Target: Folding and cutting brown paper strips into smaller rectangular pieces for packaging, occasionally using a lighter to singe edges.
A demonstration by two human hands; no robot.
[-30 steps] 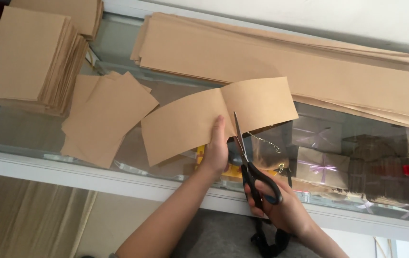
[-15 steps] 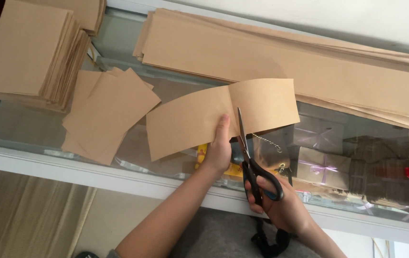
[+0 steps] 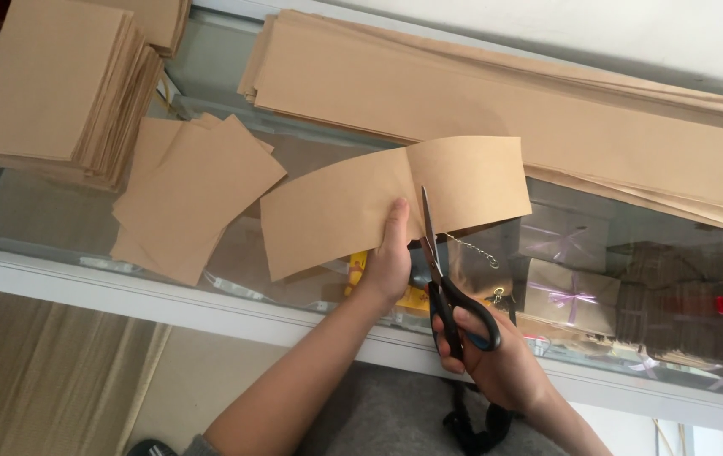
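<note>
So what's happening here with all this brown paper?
A person is cutting a strip of brown paper with black-handled scissors. The left hand pinches the strip beside the cut, while the right hand works the scissors, whose blades are partway across it. Cut pieces lie on the glass counter, beside a taller stack and long uncut sheets.

You are looking at a plain tan-brown paper strip (image 3: 344, 207), unpatterned, with black-handled scissors (image 3: 450, 291) showing silver blades at its 4 o'clock. At 9 o'clock, loose cut sheets (image 3: 192, 190) are showing the same kraft brown, as is the tall stack (image 3: 49, 84) at 10 o'clock. At 1 o'clock the long sheets (image 3: 547, 110) are glowing a slightly lighter tan. Under the glass counter (image 3: 32, 211), brown boxes (image 3: 568, 295) are wearing pale lilac ribbon, beside something yellow (image 3: 357, 270).
</note>
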